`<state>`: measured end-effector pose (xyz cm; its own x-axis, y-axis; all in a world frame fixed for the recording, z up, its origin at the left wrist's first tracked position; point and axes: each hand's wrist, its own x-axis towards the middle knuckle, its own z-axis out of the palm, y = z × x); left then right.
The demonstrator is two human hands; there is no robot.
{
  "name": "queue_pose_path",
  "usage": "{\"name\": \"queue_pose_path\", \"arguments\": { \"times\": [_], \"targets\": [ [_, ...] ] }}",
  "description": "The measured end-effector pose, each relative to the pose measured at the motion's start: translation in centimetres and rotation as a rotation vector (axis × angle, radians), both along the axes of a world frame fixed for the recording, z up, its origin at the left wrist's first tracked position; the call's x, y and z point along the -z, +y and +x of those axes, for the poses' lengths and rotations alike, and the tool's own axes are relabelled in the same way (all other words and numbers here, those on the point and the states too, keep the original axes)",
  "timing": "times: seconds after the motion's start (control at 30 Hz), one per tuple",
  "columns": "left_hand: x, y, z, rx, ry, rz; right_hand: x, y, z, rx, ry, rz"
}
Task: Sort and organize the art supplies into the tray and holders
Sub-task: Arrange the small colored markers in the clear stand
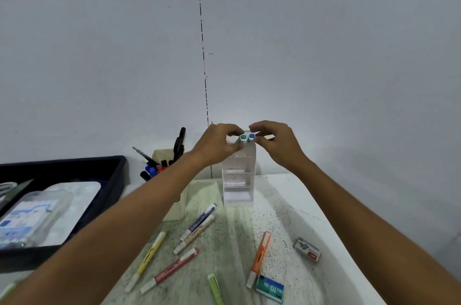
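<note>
Above the clear holder (239,175), two markers (teal-capped (242,137) and blue-capped (251,136)) were pinched side by side, one by the left hand (219,143), one by the right hand (275,141).

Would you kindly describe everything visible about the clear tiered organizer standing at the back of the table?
The clear tiered organizer looks like translucent plastic, a tall narrow box divided by shelves into stacked open-fronted compartments. It stands upright on the speckled table by the wall, right of a cream holder. At its top, the left hand and right hand pinch two markers with teal and blue ends.
</note>
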<state>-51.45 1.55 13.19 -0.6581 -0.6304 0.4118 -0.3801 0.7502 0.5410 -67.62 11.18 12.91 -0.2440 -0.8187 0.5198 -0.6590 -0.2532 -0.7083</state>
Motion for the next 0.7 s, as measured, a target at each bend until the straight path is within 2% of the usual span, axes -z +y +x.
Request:
{"name": "queue_pose_path", "arguments": {
  "times": [0.17,0.27,0.33,0.43,0.5,0.6,0.7],
  "targets": [
    [1.3,2.2,2.3,-0.052,0.147,-0.092,1.3,1.2,-0.1,0.083,-0.099,-0.044],
    [3.9,3.9,5.0,0.017,0.103,-0.001,3.7,3.0,0.1,0.108,-0.15,-0.017],
    [6.7,4.9,7.0,0.113,-0.041,0.07,6.0,4.4,0.0,0.067,-0.113,0.146],
    [10.6,6.5,9.6,0.215,-0.366,0.237,9.5,5.6,-0.9,-0.034,-0.017,0.556],
    [12.8,7.6,10.9,0.256,-0.514,0.279,11.3,6.2,-1.0,-0.049,0.066,0.768],
    [14.9,9.0,11.9,0.209,-0.584,0.178,12.8,6.8,-0.1,-0.005,0.168,0.869],
    [16.0,10.1,11.9,0.015,-0.479,0.153,14.1,6.9,1.2,0.066,0.182,0.894]
  ]
}}
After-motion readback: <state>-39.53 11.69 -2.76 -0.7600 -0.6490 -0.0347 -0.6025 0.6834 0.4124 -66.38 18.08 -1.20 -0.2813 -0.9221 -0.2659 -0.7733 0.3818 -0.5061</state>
